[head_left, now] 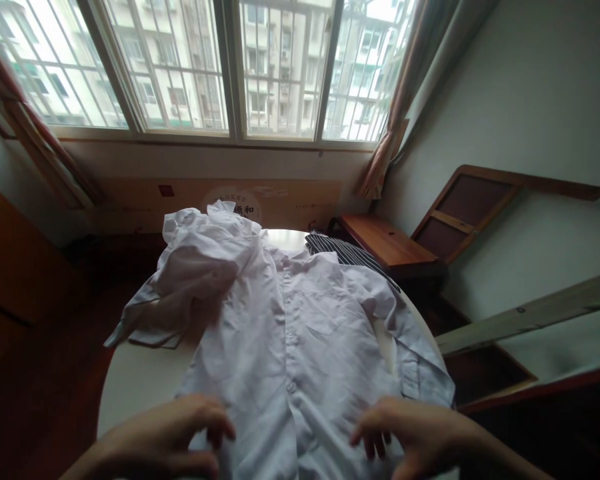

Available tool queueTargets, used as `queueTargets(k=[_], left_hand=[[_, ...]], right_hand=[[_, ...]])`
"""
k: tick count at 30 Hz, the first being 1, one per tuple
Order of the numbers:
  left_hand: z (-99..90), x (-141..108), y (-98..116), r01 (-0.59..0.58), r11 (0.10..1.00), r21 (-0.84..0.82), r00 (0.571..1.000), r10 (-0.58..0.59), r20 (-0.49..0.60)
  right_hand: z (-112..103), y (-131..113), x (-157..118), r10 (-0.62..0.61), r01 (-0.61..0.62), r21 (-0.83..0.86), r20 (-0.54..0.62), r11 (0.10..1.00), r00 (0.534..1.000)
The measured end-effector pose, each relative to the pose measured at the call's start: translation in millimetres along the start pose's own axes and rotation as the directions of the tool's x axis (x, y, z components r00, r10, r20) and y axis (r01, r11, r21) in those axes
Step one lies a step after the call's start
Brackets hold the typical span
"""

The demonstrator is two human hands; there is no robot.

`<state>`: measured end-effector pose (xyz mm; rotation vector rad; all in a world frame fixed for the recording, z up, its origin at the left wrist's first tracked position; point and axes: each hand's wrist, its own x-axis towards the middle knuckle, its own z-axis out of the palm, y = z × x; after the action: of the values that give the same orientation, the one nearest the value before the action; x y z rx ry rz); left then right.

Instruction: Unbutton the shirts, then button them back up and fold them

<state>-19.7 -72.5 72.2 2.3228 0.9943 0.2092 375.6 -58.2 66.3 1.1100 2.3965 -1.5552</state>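
A white button-up shirt (pixel 310 333) lies front side up on a round white table (pixel 130 380), its collar toward the window and its right-hand sleeve stretched along the table's right edge. More white cloth (pixel 200 260) is heaped at the back left, over part of the shirt. My left hand (pixel 180 433) hovers at the shirt's lower left, fingers curved and apart, holding nothing. Over the lower right of the shirt, my right hand (pixel 405 430) has its fingers spread and bent downward, also with nothing in it. Whether the fingertips touch the fabric is unclear.
A black-and-white striped cloth (pixel 350 257) lies at the table's back right edge. Beyond it stand a wooden bench (pixel 387 240) and a wooden frame (pixel 465 207) against the wall. A large cardboard box (pixel 300 200) is under the barred window. A wooden beam (pixel 540 317) crosses at right.
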Motion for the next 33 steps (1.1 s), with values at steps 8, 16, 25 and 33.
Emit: queueTargets(k=[8, 16, 25, 33], left_hand=[[-146.1, 104.0, -87.1, 0.503, 0.830, 0.242, 0.488, -0.041, -0.872], [-159.6, 183.4, -121.8, 0.583, 0.693, 0.424, 0.773, -0.311, -0.553], [-209.3, 154.7, -132.9, 0.706, 0.626, 0.332, 0.466, -0.058, -0.883], [-215.2, 152.7, -160.0, 0.775, 0.608, 0.170, 0.531, -0.481, -0.698]], right_hand=[[-194.2, 49.3, 93.0, 0.025, -0.215, -0.045, -0.950, 0.976, 0.311], [-230.7, 75.1, 161.2, 0.353, -0.199, 0.293, -0.727, 0.935, 0.589], [-262.9, 44.4, 152.7, -0.006, -0.498, 0.066, -0.990, 0.864, -0.141], [-219.1, 49.0, 192.7, 0.085, -0.680, -0.191, -0.932, 0.708, 0.351]])
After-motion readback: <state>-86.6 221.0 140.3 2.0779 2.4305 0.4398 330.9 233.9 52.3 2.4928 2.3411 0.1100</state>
